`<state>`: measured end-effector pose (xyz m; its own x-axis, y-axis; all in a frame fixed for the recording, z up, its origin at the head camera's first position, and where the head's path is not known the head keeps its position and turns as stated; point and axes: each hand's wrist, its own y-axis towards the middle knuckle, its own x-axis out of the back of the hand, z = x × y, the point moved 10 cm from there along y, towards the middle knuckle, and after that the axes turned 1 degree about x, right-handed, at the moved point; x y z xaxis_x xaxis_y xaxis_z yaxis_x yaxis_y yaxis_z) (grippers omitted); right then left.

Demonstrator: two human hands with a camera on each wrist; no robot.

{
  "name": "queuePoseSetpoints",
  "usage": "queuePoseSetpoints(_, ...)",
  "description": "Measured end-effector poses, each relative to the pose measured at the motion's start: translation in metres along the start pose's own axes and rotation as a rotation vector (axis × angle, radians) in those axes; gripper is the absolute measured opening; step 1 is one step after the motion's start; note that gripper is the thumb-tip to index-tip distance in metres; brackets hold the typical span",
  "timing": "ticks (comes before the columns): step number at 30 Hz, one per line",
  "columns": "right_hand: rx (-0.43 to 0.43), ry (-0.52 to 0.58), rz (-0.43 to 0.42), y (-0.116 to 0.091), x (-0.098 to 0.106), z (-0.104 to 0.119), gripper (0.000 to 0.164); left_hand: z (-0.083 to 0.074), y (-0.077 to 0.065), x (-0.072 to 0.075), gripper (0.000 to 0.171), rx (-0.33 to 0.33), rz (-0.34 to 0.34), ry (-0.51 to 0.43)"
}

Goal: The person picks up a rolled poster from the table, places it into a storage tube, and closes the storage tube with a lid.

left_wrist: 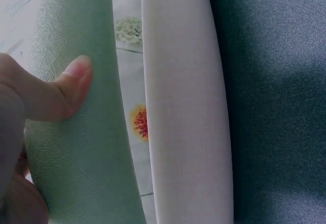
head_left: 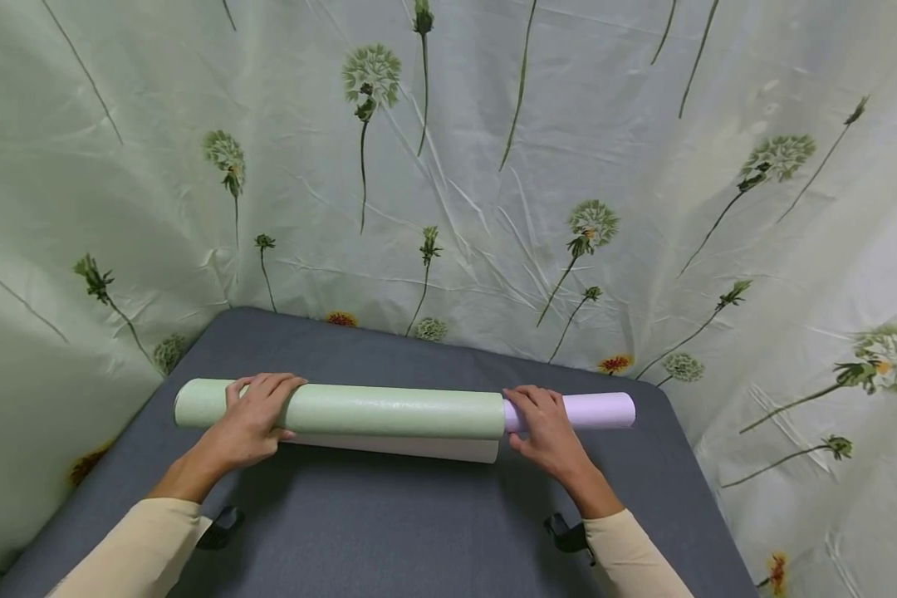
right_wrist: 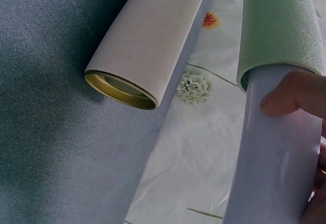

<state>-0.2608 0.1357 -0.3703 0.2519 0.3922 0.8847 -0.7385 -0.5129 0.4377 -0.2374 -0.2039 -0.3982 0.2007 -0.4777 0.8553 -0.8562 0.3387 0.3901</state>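
A pale green textured roll [head_left: 404, 411] is held level over the table, crosswise in front of me. My left hand [head_left: 250, 422] grips it near its left end; the thumb [left_wrist: 76, 79] lies along the green surface in the left wrist view. Out of its right end sticks a smooth lilac roll [head_left: 601, 410], partly hidden inside the green one. My right hand [head_left: 544, 428] holds the lilac roll just beside the green rim, thumb [right_wrist: 280, 99] on its side. On the table lies a white roll [right_wrist: 153, 35], with a gold-coloured inside showing at its open end.
A dark grey cloth covers the table [head_left: 389, 523]. Behind it and at both sides hangs a pale curtain [head_left: 299, 216] printed with dandelions. Black straps [head_left: 220, 529] sit near both wrists, at the cream sleeves [head_left: 134, 544].
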Motion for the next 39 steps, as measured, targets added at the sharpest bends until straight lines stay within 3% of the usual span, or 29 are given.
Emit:
queuePoseSetpoints(11, 0.046, 0.043, 0.007, 0.002, 0.003, 0.005, 0.062, 0.002, 0.000, 0.001, 0.068, 0.012, -0.001, -0.014)
queuePoseSetpoints(22, 0.034, 0.097, 0.012, 0.006, 0.003, 0.009, 0.066, 0.001, 0.001, 0.001, 0.069, -0.005, -0.029, -0.015)
queuePoseSetpoints(39, 0.026, 0.150, 0.091, 0.013, -0.004, 0.013, 0.085, 0.000, 0.000, -0.002, 0.069, -0.009, -0.037, -0.012)
